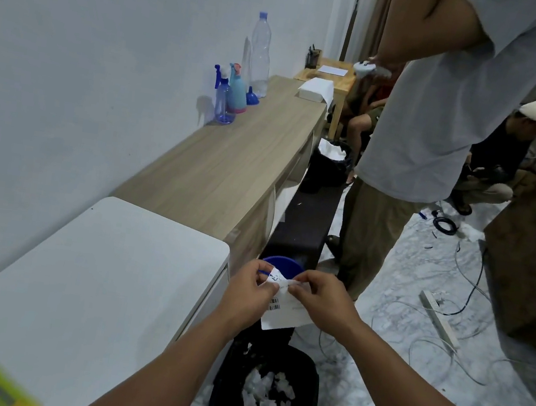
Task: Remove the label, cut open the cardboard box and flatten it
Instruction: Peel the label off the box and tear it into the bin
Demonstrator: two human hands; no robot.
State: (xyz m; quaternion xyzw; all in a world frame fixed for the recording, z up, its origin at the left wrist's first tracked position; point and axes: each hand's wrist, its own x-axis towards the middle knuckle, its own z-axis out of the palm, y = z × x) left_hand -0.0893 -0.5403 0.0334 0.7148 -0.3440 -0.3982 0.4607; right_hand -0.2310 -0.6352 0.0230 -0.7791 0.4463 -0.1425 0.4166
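Observation:
A white paper label [286,310] with barcodes hangs between both my hands above a black waste bin [267,395]. My left hand [247,291] pinches the label's upper left edge. My right hand [322,300] pinches its upper right edge, fingers close to the left ones. The bin holds several torn white paper scraps. A yellow-green cutter [1,387] lies blurred on the white table [76,279] at the bottom left. No cardboard box is in view.
A wooden counter [231,163] along the wall carries spray bottles [228,94] and a water bottle [260,54]. A blue bucket [282,265] sits behind my hands. A standing person [426,121] is close ahead. Cables [450,314] lie on the floor.

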